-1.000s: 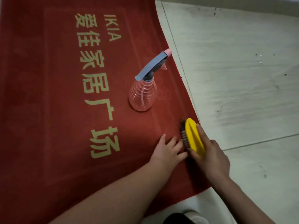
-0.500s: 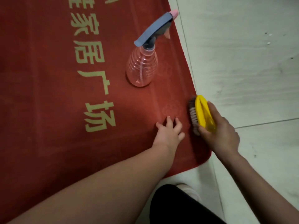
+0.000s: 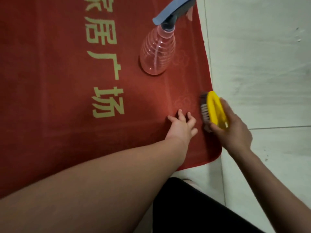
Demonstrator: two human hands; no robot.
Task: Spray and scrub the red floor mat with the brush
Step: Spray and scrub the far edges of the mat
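1. We see the red floor mat (image 3: 42, 81) lying flat on the floor. It fills the left side of the view.
2. Pale yellow letters (image 3: 107, 101) run down the mat in a line.
3. A see-through spray bottle (image 3: 157, 52) with a blue top stands upright on the mat, near the mat's right edge. No hand touches it.
4. Below the bottle, the left hand (image 3: 182, 126) rests on the mat. Its fingers are straight and spread apart, and it holds nothing.
5. Just to the right of that hand is the yellow brush (image 3: 215, 109). It is tipped on its side over the mat's right edge, with its bristles facing left. It looks blurry, so we cannot tell if the bristles touch the mat.
6. The right hand (image 3: 234, 130) holds the brush. Its fingers are clamped round the yellow back.
7. To the right of the mat we see the pale floor tiles (image 3: 260, 73), with small dark specks on them.
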